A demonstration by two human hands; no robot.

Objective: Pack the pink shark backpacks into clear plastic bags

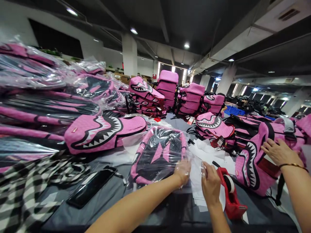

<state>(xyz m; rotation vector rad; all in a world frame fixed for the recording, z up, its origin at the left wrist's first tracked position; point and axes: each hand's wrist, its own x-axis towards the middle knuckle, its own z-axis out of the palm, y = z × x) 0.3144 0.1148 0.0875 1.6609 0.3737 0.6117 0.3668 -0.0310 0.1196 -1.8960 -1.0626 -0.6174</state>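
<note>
A pink and black backpack (157, 152) lies in a clear plastic bag in front of me, its strap side up. My left hand (183, 171) is closed on the bag's plastic at the lower right edge; glare partly blurs the fingers. Just to the right, my right hand (211, 183) is raised over white paper sheets (198, 191), fingers curled together. A small shiny bit shows at its fingertips, too small to name. Close beside that hand stands a red tape dispenser (229, 194) with a roll in it.
Another person's hand (279, 152) with a bracelet rests on a shark-mouth backpack (252, 161) at right. Bagged backpacks (48, 106) are piled at left, near a loose shark-mouth backpack (104, 132). A dark phone (91, 187) and checked cloth (31, 191) lie front left. Backpack stacks (167, 87) stand behind.
</note>
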